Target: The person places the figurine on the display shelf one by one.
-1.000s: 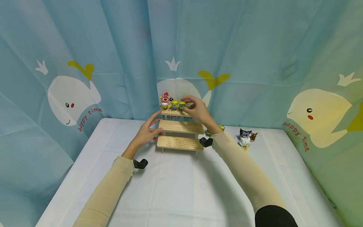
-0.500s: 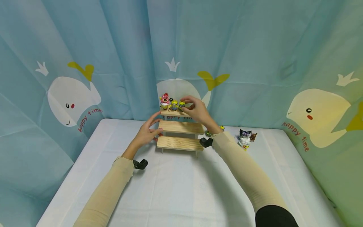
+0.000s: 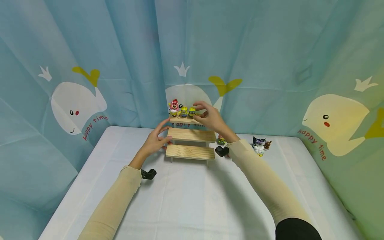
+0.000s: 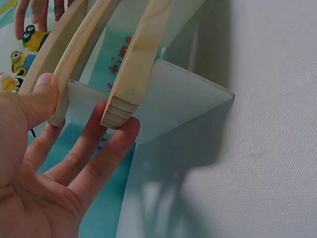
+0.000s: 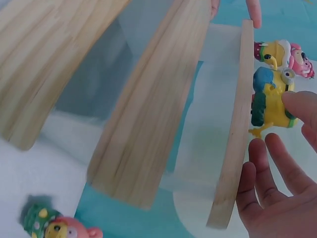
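A three-step wooden display shelf (image 3: 190, 151) stands at the back of the table. On its top step are a pink bear figurine (image 3: 174, 108), a minion figurine (image 3: 184, 112) and another minion figurine (image 3: 192, 112) in goggles, lined up from the left. My left hand (image 3: 153, 140) grips the shelf's left end, thumb at the middle step and fingers around the step ends in the left wrist view. My right hand (image 3: 211, 118) is at the top step's right end, its fingers spread apart just right of the goggled minion. In the right wrist view the thumb (image 5: 301, 105) overlaps that minion.
A pink-and-green figurine (image 3: 221, 140) stands close to the shelf's right side, partly hidden by my right wrist. Farther right are a black-and-white figurine (image 3: 258, 146) and a small brown one (image 3: 267, 145). A blue whale-print curtain (image 3: 264, 50) hangs behind the table.
My right hand has let go of the goggled minion and shifted slightly right, its fingers spreading off it. The minion stays on the top step. My left hand keeps its place on the shelf.
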Action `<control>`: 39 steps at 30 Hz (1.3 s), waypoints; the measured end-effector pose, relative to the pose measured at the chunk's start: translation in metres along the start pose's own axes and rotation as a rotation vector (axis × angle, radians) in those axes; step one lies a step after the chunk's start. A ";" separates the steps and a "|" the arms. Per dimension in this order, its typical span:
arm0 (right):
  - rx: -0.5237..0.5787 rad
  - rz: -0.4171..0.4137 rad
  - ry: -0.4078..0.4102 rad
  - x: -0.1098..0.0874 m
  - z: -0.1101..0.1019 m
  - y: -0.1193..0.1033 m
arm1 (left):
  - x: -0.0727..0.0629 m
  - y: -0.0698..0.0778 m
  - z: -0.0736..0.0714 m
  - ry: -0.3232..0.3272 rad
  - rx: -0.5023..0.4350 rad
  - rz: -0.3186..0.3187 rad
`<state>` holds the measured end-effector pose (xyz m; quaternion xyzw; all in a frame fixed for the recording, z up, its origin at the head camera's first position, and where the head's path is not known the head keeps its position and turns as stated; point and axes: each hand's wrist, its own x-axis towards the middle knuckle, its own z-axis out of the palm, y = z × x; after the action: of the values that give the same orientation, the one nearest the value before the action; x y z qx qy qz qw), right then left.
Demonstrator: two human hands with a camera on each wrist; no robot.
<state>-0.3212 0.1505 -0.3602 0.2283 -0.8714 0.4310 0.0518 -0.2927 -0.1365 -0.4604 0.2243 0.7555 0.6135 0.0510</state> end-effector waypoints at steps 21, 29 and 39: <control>-0.085 -0.188 0.064 -0.060 -0.044 0.008 | 0.002 -0.001 0.000 -0.010 -0.028 -0.023; -0.152 -0.168 0.075 -0.095 -0.070 0.019 | 0.001 -0.001 0.000 0.001 -0.015 -0.008; -0.234 -0.089 0.144 -0.145 -0.103 0.032 | 0.001 -0.002 0.000 0.003 -0.007 -0.011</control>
<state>-0.2178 0.2986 -0.3610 0.2276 -0.8988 0.3389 0.1595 -0.2936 -0.1365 -0.4618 0.2189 0.7545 0.6164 0.0538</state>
